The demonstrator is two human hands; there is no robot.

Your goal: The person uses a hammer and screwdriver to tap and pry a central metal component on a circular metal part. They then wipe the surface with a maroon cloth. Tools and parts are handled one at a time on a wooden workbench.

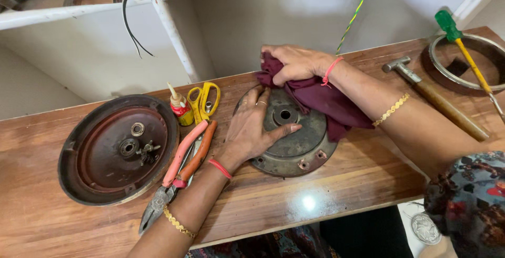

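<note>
Head camera view looks down on a wooden bench (326,184) where a person works on a round grey metal disc (294,142) with a hub hole at its middle and small bolt holes round its rim. That disc lies flat near the middle of the bench, slightly right of centre. The left hand (252,129) rests on the disc's left part, palm down, fingers (261,97) spread open and flat, thumb stretched toward the hub; it grips nothing, only presses on the metal. The right hand (297,63) sits at the far edge of the disc, its fingers closed around a bunched maroon cloth (326,102), which drapes over the disc's right side and onto the bench.

Left of the disc, touching the left forearm, lie pliers with red-orange handles (184,163), jaws pointing toward the near edge. Just beyond them are yellow-handled scissors (204,100) and a small bottle with a pointed nozzle (180,108). Further left sits a dark round metal cover (118,150), hollow side up, with a rusty reddish inside and loose fittings at its centre. On the right, a hammer with a wooden handle (436,97) lies well apart from the disc. Beyond it a metal ring (465,60) rests at the far right corner, with a green-handled screwdriver (468,52) lying across it.
</note>
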